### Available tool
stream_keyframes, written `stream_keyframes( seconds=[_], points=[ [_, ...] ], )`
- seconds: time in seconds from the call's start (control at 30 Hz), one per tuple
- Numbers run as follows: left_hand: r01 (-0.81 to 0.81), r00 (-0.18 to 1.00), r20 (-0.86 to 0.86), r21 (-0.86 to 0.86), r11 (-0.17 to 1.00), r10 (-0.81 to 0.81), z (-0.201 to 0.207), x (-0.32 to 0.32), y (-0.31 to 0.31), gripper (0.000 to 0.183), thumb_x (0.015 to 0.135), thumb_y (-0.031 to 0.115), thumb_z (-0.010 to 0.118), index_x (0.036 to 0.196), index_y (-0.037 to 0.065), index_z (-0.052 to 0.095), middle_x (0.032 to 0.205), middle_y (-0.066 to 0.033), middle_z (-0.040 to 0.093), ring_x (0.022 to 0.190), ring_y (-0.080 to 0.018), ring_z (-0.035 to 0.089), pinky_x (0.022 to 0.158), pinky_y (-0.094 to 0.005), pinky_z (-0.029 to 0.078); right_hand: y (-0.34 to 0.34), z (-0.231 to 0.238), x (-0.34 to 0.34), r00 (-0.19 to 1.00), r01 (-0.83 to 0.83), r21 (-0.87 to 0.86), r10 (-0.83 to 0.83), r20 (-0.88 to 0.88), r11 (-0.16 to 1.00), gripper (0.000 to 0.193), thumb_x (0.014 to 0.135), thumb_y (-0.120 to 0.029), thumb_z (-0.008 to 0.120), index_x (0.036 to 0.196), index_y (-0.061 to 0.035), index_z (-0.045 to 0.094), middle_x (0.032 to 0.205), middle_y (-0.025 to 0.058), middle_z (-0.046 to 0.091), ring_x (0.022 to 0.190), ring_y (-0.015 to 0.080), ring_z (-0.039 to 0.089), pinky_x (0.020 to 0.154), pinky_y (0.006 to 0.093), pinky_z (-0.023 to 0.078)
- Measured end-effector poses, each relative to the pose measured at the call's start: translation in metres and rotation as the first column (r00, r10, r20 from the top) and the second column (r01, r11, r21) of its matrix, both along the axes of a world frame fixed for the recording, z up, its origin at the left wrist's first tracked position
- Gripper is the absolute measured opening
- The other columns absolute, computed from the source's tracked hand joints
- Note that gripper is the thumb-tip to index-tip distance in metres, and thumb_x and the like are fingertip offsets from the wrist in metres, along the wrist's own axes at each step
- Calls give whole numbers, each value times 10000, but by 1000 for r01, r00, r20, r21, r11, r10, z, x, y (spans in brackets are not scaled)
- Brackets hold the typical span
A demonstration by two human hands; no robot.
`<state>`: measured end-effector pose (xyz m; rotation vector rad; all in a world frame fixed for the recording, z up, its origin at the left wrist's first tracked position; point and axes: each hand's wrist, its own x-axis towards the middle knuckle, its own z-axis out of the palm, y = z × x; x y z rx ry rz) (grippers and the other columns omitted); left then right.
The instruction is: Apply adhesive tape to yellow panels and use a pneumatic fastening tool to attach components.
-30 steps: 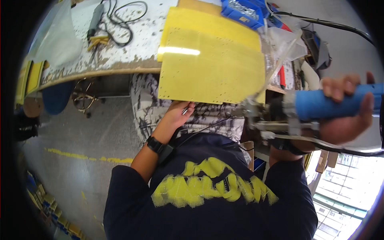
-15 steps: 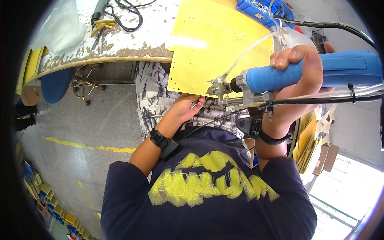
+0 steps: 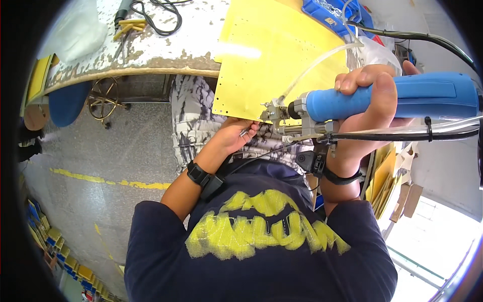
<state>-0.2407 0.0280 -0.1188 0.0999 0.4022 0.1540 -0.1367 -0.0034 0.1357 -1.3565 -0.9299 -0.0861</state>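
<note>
My right hand [image 3: 370,93] is wrapped round the body of a blue power screwdriver [image 3: 432,93], held level. Its metal nose [image 3: 274,110] points left, over the near edge of a large yellow board [image 3: 269,65] dotted with small holes. A clear feed hose [image 3: 319,60] curves up from the nose. Beside that edge, close to the nose, my left hand [image 3: 234,136] is closed, with a small metal rod [image 3: 245,132] showing between the fingers. What the fingertips do under the board's edge is hidden.
The board lies on a worn white bench [image 3: 196,45] and overhangs its front edge. A blue bin [image 3: 332,15] of small parts stands at the back right. A black cord [image 3: 166,22] and yellow-handled tools [image 3: 130,27] lie at the back left. Cables [image 3: 417,136] trail right.
The blue screwdriver's rear end and my right hand have dropped slightly and shifted a little left. My left hand stays at the board's edge.
</note>
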Motion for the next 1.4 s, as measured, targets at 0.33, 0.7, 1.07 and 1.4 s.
stream_keyframes(
  seconds=[0.33,0.7,1.07,1.4],
  points=[
    [17,999,-36,15,1000,-16,0,0,-1,59,850,7,531,909,12,536,836,-89,553,719,-139,524,631,-233,455,1,-1,-7,1000,20,-21,-20,-18,1000,516,757,-160,590,1180,-41,318,671,69,484,518,156,493,547,331,456],
    [43,999,-34,23,999,-42,-3,3,1,97,853,31,548,946,4,551,848,-71,565,712,-114,532,608,-187,454,2,-5,-12,1000,-20,-44,20,4,999,519,765,-115,571,1189,-34,282,671,82,504,516,159,495,530,327,459],
    [190,980,-93,136,972,-178,24,10,5,96,863,90,561,934,29,579,842,-55,603,705,-102,557,615,-179,469,-5,34,36,988,-101,135,116,-104,986,387,830,-167,503,1136,1,334,652,81,494,512,158,489,508,308,452],
    [-86,925,-367,47,995,97,17,-6,12,189,870,176,530,989,33,557,919,-59,599,844,-142,559,738,-229,487,36,60,50,969,-175,275,215,-122,945,203,784,-106,575,899,-4,442,611,105,491,512,188,506,524,322,456]
  ],
)
